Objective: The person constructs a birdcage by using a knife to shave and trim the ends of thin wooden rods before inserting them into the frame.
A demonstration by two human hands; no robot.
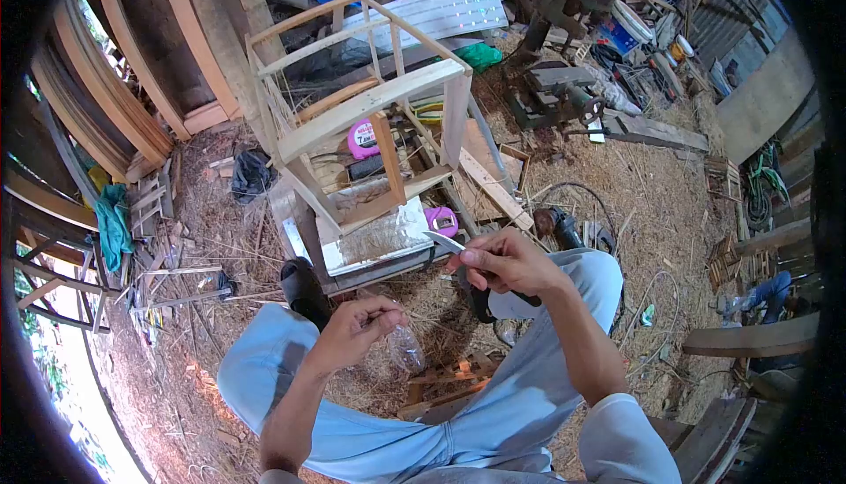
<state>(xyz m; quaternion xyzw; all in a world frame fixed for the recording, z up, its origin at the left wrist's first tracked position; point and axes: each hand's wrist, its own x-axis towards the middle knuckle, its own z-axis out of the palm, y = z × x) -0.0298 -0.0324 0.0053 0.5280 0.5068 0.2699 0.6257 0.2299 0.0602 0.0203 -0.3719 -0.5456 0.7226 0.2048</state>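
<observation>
My right hand (504,264) is closed around a knife, whose pale, pointed blade (444,241) juts out to the left. In front of my left knee, my left hand (354,332) is closed with thumb and fingertips pinched together; what they hold, if anything, I cannot make out. A clear, crinkled plastic piece (406,350) shows right beside those fingertips. Beyond both hands, a small wooden frame (374,103) stands on a low, worn bench (379,242). A pink tape measure (441,221) lies near the knife tip, and another pink tape measure (361,140) shows inside the frame.
A dark power tool (564,227) with a cable lies beyond my right knee. Wood shavings cover the ground (211,343). Curved wooden pieces (132,70) lean at the left, near a green cloth (113,227). A metal vise (555,96) stands at the back right.
</observation>
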